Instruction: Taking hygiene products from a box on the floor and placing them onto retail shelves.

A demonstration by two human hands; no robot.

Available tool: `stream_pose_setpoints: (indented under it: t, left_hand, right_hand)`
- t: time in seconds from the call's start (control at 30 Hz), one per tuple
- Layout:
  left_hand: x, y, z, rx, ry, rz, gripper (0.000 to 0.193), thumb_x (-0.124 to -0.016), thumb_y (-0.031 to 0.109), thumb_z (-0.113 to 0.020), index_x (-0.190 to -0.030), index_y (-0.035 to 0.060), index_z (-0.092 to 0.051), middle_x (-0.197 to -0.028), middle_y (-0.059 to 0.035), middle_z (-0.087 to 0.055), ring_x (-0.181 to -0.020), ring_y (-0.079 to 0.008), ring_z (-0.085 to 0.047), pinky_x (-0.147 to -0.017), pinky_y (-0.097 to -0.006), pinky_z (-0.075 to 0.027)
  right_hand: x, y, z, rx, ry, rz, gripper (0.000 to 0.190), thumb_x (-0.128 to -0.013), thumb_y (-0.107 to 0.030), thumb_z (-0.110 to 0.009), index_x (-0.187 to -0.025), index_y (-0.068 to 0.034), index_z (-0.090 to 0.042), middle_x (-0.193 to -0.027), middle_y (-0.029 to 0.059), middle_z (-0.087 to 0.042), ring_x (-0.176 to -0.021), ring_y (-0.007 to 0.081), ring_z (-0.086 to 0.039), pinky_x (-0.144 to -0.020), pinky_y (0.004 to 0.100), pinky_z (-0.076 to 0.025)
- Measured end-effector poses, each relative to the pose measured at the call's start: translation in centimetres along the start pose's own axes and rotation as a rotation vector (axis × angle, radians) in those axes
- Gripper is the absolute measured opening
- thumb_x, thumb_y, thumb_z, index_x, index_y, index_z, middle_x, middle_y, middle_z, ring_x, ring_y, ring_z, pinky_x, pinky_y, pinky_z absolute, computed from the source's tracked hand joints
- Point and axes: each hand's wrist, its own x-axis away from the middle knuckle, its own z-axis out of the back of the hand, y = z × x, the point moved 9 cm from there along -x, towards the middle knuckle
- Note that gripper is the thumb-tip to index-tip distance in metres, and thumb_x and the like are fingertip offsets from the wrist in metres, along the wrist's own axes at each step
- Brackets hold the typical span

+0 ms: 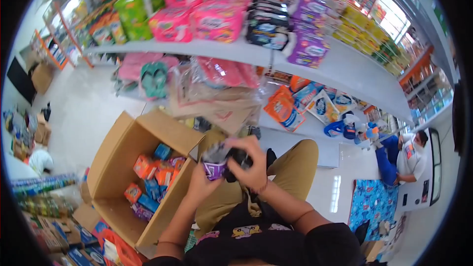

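Above my lap, my left hand (202, 185) grips a small purple pack (214, 170) with a dark, shiny upper part. My right hand (253, 166) is closed around a blurred black item (239, 158) right beside that pack. Whether the two items are joined, I cannot tell. To the left of my knees stands an open cardboard box (111, 177) with its flaps up. Inside it lie several small packs: orange ones (145, 166), blue ones (148, 202) and a purple one (142, 212).
A shelf (236, 48) ahead carries pink packs (218, 22), black packs (268, 26) and purple packs (308, 40). Below are plastic-wrapped goods (221, 96) and detergent pouches (284, 109). A person (410, 159) sits at right near a blue patterned mat (375, 207). A red plastic bag (116, 247) lies lower left.
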Motion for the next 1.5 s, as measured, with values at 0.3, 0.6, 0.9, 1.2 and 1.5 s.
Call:
stream_pose_setpoints:
  t: [0.3, 0.6, 0.9, 1.2, 1.5]
  left_hand:
    - [-6.6, 6.5, -11.3, -0.229, -0.373, -0.26, 0.069, -0.059, 0.004, -0.069, -0.122, 0.0054, -0.04, -0.111, -0.0141, -0.054, -0.101, -0.0261, -0.055, -0.085, -0.0327, -0.043]
    - [-8.5, 5.9, -9.3, 0.506, -0.404, -0.124, 0.072, -0.064, 0.0, -0.073, -0.126, 0.0046, -0.035, -0.124, -0.0134, -0.043, -0.115, -0.0236, -0.044, -0.096, -0.0367, -0.037]
    - [-5.2, 0.9, -11.2, 0.839, 0.045, 0.476, 0.061, -0.087, 0.025, -0.054, -0.135, 0.0078, -0.022, -0.131, -0.0048, -0.038, -0.121, -0.0204, -0.036, -0.101, -0.04, -0.028]
    - [-7.7, 1.1, -8.5, 0.739, 0.218, 0.232, 0.057, -0.079, 0.017, -0.065, -0.124, 0.0054, -0.032, -0.114, -0.0067, -0.049, -0.103, -0.0192, -0.051, -0.086, -0.0348, -0.043]
    - [-13.0, 5.7, -4.1, 0.017, -0.027, -0.322, 0.055, -0.057, -0.003, -0.07, -0.109, 0.0037, -0.053, -0.114, -0.0112, -0.051, -0.112, -0.0269, -0.046, -0.094, -0.0361, -0.037]
  right_hand:
    - [2.7, 4.5, 15.3, 0.118, 0.288, -0.189, 0.026, -0.063, 0.004, -0.062, -0.088, -0.002, -0.061, -0.09, 0.0093, -0.061, -0.08, 0.021, -0.057, -0.076, 0.0301, -0.041]
    - [4.5, 7.5, 18.8, -0.253, 0.326, -0.356, 0.026, -0.064, 0.003, -0.063, -0.09, -0.001, -0.062, -0.081, 0.0042, -0.059, -0.075, 0.0107, -0.054, -0.069, 0.0237, -0.043]
    - [0.2, 7.9, 14.6, -0.47, 0.514, -0.359, 0.032, -0.065, -0.004, -0.053, -0.096, 0.002, -0.054, -0.092, 0.0073, -0.054, -0.083, 0.0134, -0.051, -0.076, 0.0245, -0.04]
    - [2.3, 8.3, 10.0, -0.728, 0.743, -0.546, 0.021, -0.079, -0.007, -0.057, -0.098, 0.0, -0.052, -0.084, 0.0029, -0.053, -0.077, 0.0086, -0.048, -0.071, 0.021, -0.038]
    - [0.9, 4.3, 16.1, -0.235, 0.572, -0.016, 0.02, -0.066, -0.004, -0.064, -0.083, 0.0, -0.055, -0.086, 0.0124, -0.055, -0.084, 0.0217, -0.053, -0.078, 0.0334, -0.042]
